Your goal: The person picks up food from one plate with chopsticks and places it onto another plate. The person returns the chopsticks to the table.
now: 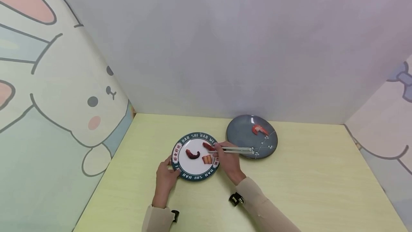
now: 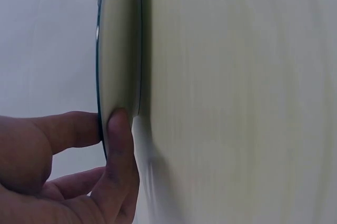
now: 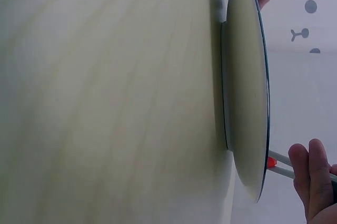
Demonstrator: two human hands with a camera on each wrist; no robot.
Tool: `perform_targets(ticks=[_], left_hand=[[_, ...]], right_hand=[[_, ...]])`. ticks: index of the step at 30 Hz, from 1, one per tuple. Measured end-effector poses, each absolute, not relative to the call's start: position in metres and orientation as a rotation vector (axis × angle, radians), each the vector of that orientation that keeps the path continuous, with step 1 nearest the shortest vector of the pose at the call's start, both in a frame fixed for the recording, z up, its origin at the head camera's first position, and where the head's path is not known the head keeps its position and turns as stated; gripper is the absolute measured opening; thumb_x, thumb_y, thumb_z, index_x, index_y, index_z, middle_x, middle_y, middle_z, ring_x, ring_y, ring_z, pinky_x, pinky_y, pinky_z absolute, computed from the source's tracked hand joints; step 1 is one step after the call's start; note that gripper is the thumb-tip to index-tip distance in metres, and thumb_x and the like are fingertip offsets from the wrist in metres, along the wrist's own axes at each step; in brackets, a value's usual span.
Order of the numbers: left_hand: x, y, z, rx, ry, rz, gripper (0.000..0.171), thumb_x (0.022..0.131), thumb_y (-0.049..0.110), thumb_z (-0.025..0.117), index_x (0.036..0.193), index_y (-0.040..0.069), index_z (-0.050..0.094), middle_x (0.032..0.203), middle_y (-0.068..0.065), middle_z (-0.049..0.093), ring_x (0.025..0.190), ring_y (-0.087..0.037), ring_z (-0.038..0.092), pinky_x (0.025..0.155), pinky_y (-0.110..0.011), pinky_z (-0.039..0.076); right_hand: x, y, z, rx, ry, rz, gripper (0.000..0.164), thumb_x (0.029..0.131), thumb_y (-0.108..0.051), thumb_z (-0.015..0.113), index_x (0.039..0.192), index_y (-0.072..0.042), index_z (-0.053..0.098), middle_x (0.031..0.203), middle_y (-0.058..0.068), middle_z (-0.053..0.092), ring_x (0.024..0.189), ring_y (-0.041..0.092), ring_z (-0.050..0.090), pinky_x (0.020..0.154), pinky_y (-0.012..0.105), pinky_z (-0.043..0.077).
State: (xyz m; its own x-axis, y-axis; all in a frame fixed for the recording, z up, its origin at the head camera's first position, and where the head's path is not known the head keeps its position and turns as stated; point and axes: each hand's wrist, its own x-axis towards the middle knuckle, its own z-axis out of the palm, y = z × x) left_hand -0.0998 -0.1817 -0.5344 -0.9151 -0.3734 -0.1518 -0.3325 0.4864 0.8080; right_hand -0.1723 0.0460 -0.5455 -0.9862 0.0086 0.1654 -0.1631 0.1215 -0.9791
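My left hand grips the near left rim of a round white plate with a dark green lettered border. In the left wrist view, fingers reach under the rim while another lies on its upper side. My right hand holds a pair of pale chopsticks over the plate's right side. Their tips are at a dark red food piece; the right wrist view shows a red bit between the sticks. A curled dark red tentacle and a striped, bacon-like piece also lie on the plate.
A dark grey-blue plate with a white blossom pattern stands to the right, near the back wall, bearing a red-and-white shrimp. Both plates stand on a pale yellow table. Walls with cartoon rabbits flank it.
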Motion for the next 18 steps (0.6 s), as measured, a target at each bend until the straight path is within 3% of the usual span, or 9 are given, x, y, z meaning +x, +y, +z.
perform_targets(ticks=[10, 18], left_hand=[[-0.0991, -0.1821, -0.5349, 0.610, -2.677, -1.432, 0.070, 0.087, -0.007, 0.074, 0.151, -0.013, 0.046, 0.121, -0.026, 0.054, 0.091, -0.029, 0.062, 0.069, -0.032, 0.052], [-0.0998, -0.1816, -0.5344, 0.624, -2.687, -1.426, 0.071, 0.088, -0.006, 0.074, 0.152, -0.013, 0.045, 0.122, -0.026, 0.055, 0.091, -0.028, 0.062, 0.069, -0.032, 0.051]], right_hand=[[-0.1714, 0.0507, -0.5439, 0.149, -2.214, 2.022, 0.023, 0.103, -0.008, 0.066, 0.101, 0.012, 0.076, 0.090, 0.028, 0.074, 0.068, 0.029, 0.078, 0.057, 0.027, 0.059], [-0.1714, 0.0493, -0.5423, 0.056, -2.179, 2.088, 0.021, 0.103, -0.002, 0.065, 0.101, 0.017, 0.073, 0.094, 0.034, 0.071, 0.074, 0.044, 0.077, 0.066, 0.047, 0.064]])
